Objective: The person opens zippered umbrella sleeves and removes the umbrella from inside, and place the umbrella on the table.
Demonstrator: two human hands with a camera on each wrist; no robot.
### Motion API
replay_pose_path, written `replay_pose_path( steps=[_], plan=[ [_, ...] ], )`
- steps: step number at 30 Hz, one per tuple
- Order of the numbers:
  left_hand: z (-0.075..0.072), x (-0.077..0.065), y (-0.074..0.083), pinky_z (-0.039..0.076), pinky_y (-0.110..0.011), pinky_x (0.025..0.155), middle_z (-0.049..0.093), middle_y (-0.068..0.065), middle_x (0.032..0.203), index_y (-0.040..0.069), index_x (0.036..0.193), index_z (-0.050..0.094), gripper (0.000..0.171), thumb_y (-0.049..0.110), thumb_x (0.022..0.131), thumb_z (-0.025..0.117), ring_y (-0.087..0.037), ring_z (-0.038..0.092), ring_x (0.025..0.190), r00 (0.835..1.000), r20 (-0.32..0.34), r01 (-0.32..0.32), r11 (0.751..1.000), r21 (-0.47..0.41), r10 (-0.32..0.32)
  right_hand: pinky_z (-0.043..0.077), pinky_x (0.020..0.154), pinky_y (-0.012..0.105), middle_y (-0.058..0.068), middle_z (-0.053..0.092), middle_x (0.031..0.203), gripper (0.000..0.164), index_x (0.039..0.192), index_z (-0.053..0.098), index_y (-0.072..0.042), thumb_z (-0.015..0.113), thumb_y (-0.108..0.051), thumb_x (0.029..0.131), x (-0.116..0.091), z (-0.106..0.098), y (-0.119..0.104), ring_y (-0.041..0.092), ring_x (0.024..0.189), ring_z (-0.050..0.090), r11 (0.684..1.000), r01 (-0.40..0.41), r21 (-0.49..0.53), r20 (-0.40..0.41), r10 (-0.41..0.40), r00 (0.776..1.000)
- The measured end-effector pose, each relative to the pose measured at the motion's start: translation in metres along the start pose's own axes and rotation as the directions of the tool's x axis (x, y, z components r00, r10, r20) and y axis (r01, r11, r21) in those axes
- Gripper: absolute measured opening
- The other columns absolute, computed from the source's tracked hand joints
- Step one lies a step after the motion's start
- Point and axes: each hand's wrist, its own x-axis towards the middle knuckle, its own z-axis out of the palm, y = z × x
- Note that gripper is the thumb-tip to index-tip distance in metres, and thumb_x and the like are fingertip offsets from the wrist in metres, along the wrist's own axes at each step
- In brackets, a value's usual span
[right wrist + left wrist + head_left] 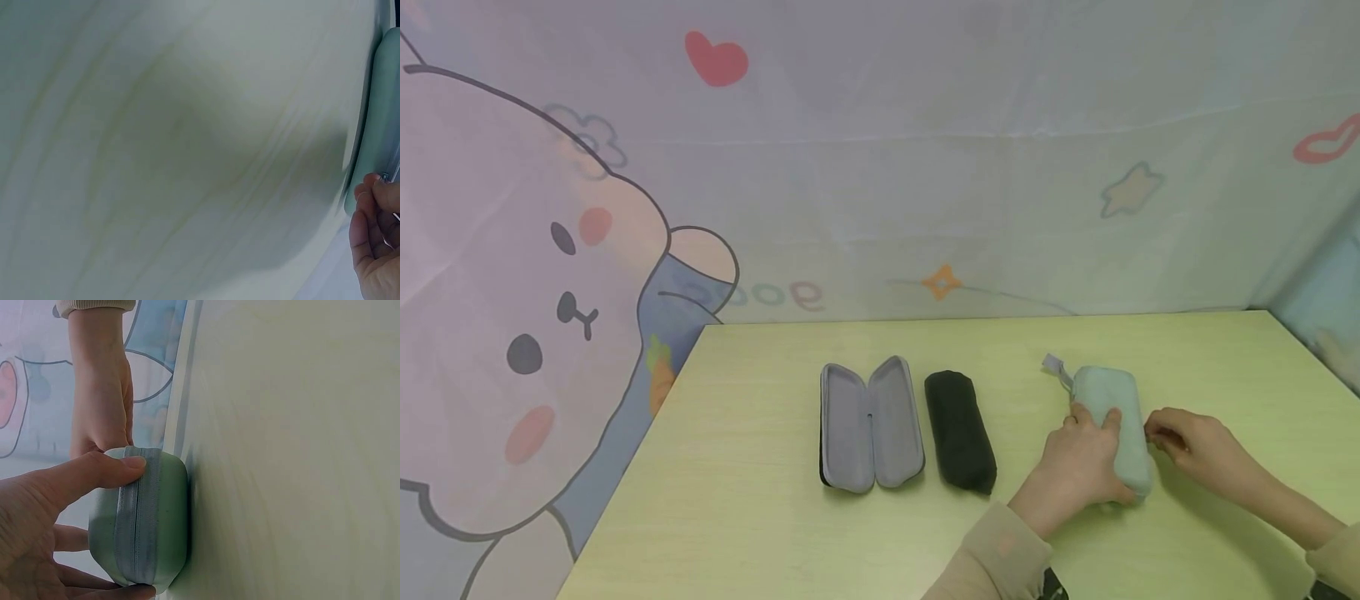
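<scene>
A mint-green zippered case [1131,433] lies on the right part of the table, a grey loop tag [1054,364] sticking out at its far left corner. My left hand [1078,458] grips it from the left and near end; in the left wrist view the thumb lies on the grey zipper [137,525] and other fingers curl under the opposite side. At the case's right side, my right hand [1201,450] pinches the small zipper pull between thumb and forefinger. Only a bit of metal shows beside those fingertips [370,180] in the right wrist view.
Left of the hands lies a black soft pouch [960,429]. Beside it a hard case with grey lining [847,429] stands spread apart. The pale yellow table [737,467] meets a printed cloth backdrop [865,192] at its far edge.
</scene>
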Motion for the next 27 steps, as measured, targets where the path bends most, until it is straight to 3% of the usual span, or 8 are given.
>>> replay_pose_path(
  steps=[27],
  plan=[
    [-0.0009,-0.0025,0.0002,0.05,-0.019,0.066,0.047,-0.011,0.142,0.028,0.148,0.036,0.1,0.069,0.065,0.074,-0.012,0.059,0.109,1.0,-0.008,-0.01,1.0,0.003,0.01,0.039,0.051,0.018,-0.01,0.06,0.07,0.031,0.078,0.062,-0.015,0.072,0.013,0.07,-0.0075,0.0003,-0.0047,-0.011,0.063,0.039,0.999,0.028,0.02,-0.015,-0.028,1.0]
  ],
)
